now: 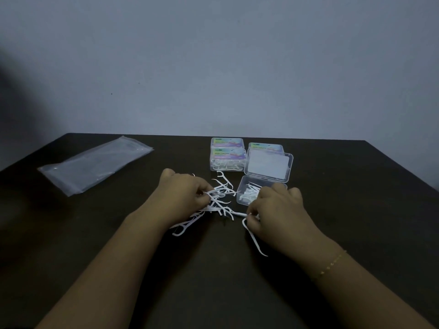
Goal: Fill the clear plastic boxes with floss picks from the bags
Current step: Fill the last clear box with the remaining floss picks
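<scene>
A loose pile of white floss picks (221, 198) lies on the dark table between my hands. My left hand (183, 195) has curled fingers that pinch several picks at the pile's left side. My right hand (273, 210) pinches one floss pick (254, 238) that hangs down toward me. Just behind my right hand sits an open clear plastic box (244, 193) with several picks inside, its lid (269, 166) tilted back. Three closed labelled boxes (228, 160) stand behind, two of them stacked.
Flat clear plastic bags (95, 162) lie at the table's left rear. The dark table (213, 281) ends at a far edge against a plain grey wall. A thin gold bracelet (332, 262) circles my right wrist.
</scene>
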